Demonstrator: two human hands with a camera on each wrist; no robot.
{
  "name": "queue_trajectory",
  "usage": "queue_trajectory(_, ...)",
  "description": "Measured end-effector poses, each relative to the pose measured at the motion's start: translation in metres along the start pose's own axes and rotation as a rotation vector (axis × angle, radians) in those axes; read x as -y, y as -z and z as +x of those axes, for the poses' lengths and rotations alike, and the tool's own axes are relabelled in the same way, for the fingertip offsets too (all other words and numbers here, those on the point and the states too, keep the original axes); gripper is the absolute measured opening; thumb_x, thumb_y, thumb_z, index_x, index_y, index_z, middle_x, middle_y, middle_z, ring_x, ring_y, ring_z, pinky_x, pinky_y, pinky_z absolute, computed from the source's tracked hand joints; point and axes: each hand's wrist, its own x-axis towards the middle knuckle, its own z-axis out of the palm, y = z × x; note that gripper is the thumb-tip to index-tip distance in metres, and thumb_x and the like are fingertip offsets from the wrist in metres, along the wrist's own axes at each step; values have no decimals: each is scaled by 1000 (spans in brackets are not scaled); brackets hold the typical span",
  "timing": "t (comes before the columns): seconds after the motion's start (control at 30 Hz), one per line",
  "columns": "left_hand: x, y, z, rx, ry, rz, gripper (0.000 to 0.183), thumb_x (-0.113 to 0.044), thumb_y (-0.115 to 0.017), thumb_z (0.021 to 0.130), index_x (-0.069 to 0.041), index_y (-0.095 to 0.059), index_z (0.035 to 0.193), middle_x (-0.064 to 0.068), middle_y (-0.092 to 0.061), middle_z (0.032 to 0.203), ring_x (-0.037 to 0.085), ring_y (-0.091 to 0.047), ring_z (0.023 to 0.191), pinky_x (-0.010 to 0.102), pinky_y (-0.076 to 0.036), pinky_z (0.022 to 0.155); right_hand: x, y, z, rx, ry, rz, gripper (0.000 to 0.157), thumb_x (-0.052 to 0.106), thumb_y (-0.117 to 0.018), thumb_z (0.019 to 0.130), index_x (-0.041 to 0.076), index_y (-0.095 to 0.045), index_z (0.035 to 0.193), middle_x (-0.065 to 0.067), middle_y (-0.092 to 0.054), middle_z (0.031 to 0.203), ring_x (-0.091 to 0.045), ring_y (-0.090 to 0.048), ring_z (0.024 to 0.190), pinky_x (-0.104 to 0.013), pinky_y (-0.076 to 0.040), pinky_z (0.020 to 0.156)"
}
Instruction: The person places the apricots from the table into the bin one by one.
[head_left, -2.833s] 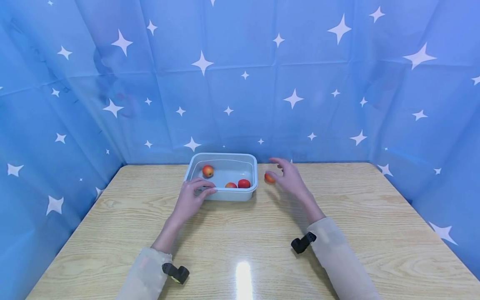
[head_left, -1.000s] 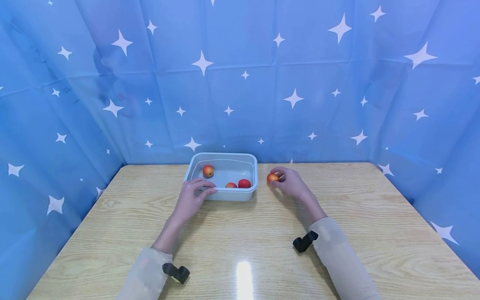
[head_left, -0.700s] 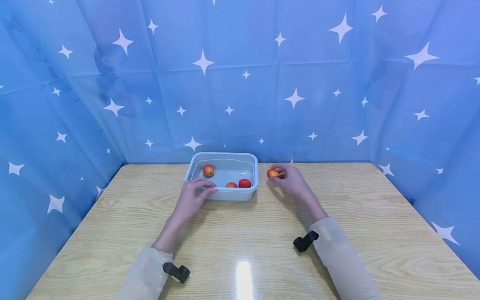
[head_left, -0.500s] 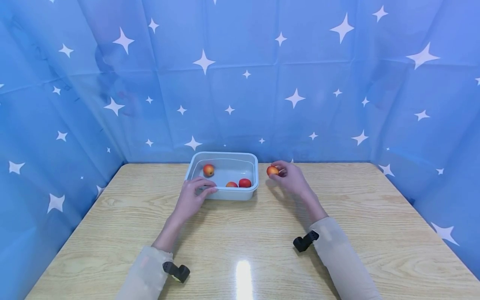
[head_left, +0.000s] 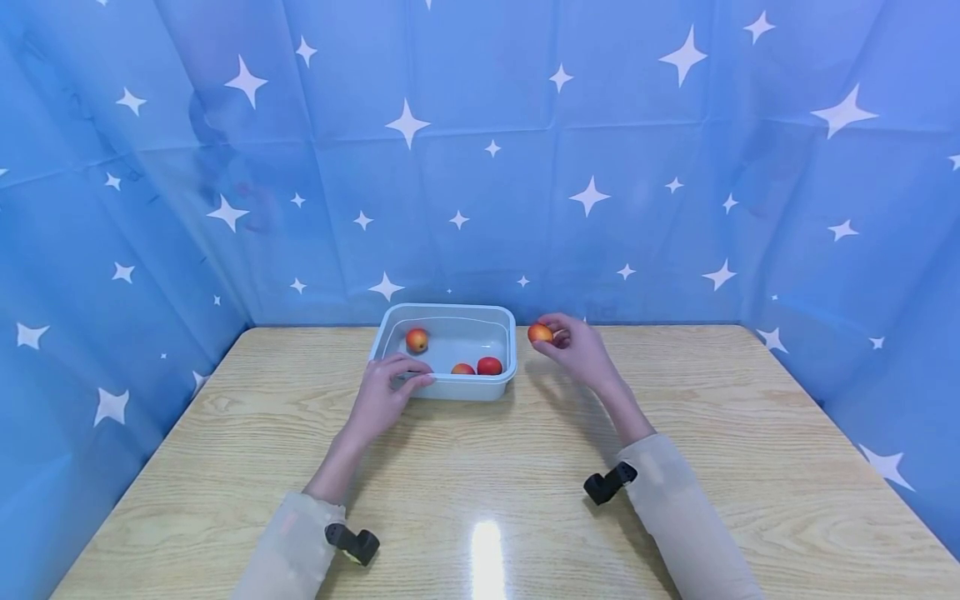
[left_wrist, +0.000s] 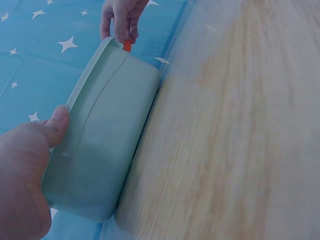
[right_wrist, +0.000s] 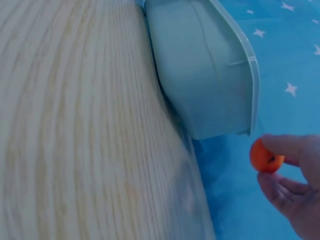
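Observation:
A pale blue plastic box [head_left: 467, 389] stands near the table's back edge. My left hand [head_left: 381, 396] pinches its front rim at the left corner; in the left wrist view the thumb [left_wrist: 59, 117] lies along that rim. Just right of the box, my right hand [head_left: 581, 350] holds a small red-orange apple [head_left: 539, 333] between thumb and fingers, raised above the tabletop. The apple's dark end [right_wrist: 271, 159] shows in the right wrist view. Inside the box lie a red-yellow apple [head_left: 416, 340] at the left and two redder fruits, one [head_left: 490, 366] by the front right corner, another [head_left: 462, 369] partly hidden behind the front wall.
The wooden table [head_left: 450, 475] spreads out in front of the box. Behind it hangs a blue curtain [head_left: 480, 167] with white stars, close to the table's back edge. Black cameras sit on both wrists [head_left: 611, 483].
My right hand has closed its fingers on the apple beside the box and lifted it, lately shifting slightly left toward the box. The left hand keeps its place on the rim.

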Motion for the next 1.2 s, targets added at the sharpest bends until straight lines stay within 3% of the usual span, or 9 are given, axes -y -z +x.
queue_trajectory(0.7,-2,1,-1,-7,2,-8,8,-15,-80,87,-11,-79,94,-1,-73,92,20,-65,91,42,-34,86,19,-9,0,-21,105,34,37,12,-80,89,3,-68,122,-13,-68,107,-24,-65,84,-37,-54,77)
queue_trajectory(1.2,0,0,0,-1,9,0,8,-16,-80,88,-11,-79,94,-1,-73,93,19,-65,91,41,-34,87,38,-21,-5,13,138,42,40,10,-79,89,3,-66,125,-13,-69,114,-23,-67,86,-38,-56,78)
